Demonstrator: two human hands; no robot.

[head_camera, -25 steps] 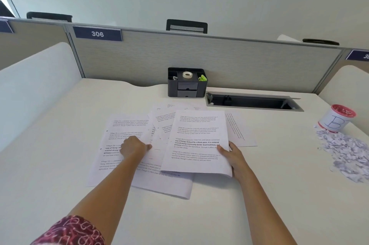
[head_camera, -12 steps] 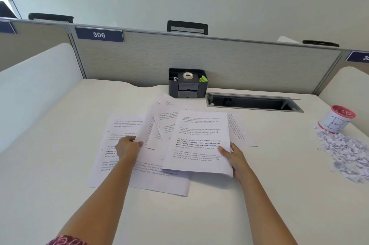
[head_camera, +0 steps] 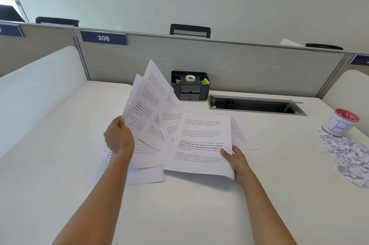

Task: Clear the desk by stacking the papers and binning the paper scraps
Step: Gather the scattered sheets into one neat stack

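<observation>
here left hand (head_camera: 119, 138) grips fanned raised sheets (head_camera: 148, 103), right hand (head_camera: 237, 159) pinches a flat sheet (head_camera: 201, 144).

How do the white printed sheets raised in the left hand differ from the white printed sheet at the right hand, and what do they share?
The fanned white printed sheets in the left hand stand tilted off the white desk; the top white printed sheet at the right hand lies almost flat. The fanned sheets splay apart; the top sheet shows one square face. Both carry black text and are held at an edge.
</observation>
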